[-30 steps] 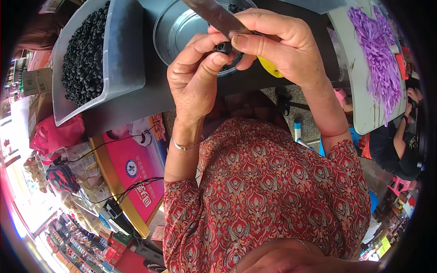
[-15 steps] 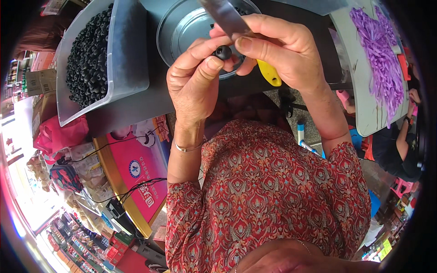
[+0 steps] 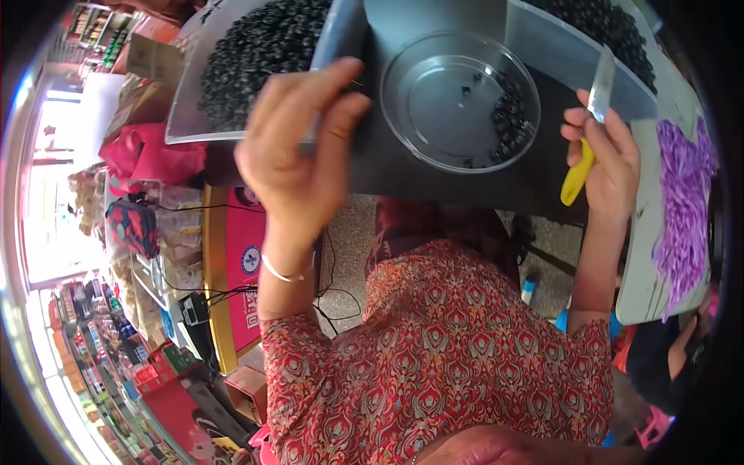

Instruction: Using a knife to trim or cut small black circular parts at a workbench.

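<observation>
My left hand (image 3: 294,151), blurred by motion, hangs in front of the left translucent bin (image 3: 180,128). Its thumb and index finger are apart, with no object plainly visible between them. The bin holds a heap of small round black pieces (image 3: 260,58). My right hand (image 3: 608,159) grips a small knife (image 3: 576,172) by its yellow handle, the metal blade pointing up and away. Between the hands a round clear dish (image 3: 422,147) rests on the dark table, with small black pieces (image 3: 513,116) gathered along its right side.
Another translucent bin (image 3: 542,43) with black pieces stands at the far right. Purple strips (image 3: 682,217) lie on a pale board (image 3: 639,279) at the right, with a person beyond it. Left of the table are a pink bag (image 3: 151,159), a cardboard box (image 3: 155,58) and black cables (image 3: 225,293).
My hands have parted: the left moved left toward the bin, the right moved right with the knife. The round black piece held in my left fingers no longer shows. The view shifted too.
</observation>
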A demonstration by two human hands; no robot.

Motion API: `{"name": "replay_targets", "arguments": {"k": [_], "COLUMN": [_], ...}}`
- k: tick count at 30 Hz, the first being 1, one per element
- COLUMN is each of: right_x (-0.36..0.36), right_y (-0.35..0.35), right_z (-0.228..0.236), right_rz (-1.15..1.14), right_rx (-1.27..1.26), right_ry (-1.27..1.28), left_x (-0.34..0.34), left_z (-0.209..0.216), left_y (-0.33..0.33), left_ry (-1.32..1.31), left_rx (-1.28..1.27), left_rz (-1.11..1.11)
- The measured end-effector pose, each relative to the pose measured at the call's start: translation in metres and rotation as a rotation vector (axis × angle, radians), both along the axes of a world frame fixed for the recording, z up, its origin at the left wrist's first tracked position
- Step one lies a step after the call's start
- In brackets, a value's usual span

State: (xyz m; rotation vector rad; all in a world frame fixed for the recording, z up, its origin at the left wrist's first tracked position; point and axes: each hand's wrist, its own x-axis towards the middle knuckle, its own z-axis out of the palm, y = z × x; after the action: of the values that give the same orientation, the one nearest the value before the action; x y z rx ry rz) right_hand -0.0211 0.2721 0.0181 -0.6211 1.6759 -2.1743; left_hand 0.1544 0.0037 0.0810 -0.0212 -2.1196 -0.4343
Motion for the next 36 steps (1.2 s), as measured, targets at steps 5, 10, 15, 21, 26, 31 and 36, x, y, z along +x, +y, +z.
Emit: {"name": "replay_targets", "arguments": {"k": [5, 10, 15, 21, 26, 31, 36], "right_x": [-0.01, -0.004, -0.016, -0.013, -0.006, -0.006, -0.004], "right_y": [0.009, 0.004, 0.006, 0.019, 0.031, 0.038, 0.036], "right_z": [-0.006, 0.0, -0.004, -0.017, -0.018, -0.026, -0.026], "right_rz": [-0.011, -0.048, -0.018, -0.047, -0.06, -0.051, -0.036], "right_rx": [-0.06, -0.045, -0.094, -0.104, -0.095, -0.092, -0.087], "right_ry": [0.022, 0.002, -0.004, 0.069, 0.06, 0.0, -0.005], "left_x": [0.002, -0.01, -0.035, -0.086, -0.121, -0.142, -0.149], "left_z": [0.022, 0.014, 0.007, -0.036, -0.068, -0.088, -0.098], "left_y": [-0.08, -0.109, -0.013, 0.042, 0.037, 0.036, 0.037], "left_ry": [-0.176, -0.209, -0.096, -0.486, -0.605, -0.676, -0.744], "left_rx": [-0.113, -0.079, -0.144, -0.058, -0.094, -0.181, -0.207], "left_rz": [0.289, 0.378, 0.025, -0.324, -0.325, -0.297, -0.295]}}
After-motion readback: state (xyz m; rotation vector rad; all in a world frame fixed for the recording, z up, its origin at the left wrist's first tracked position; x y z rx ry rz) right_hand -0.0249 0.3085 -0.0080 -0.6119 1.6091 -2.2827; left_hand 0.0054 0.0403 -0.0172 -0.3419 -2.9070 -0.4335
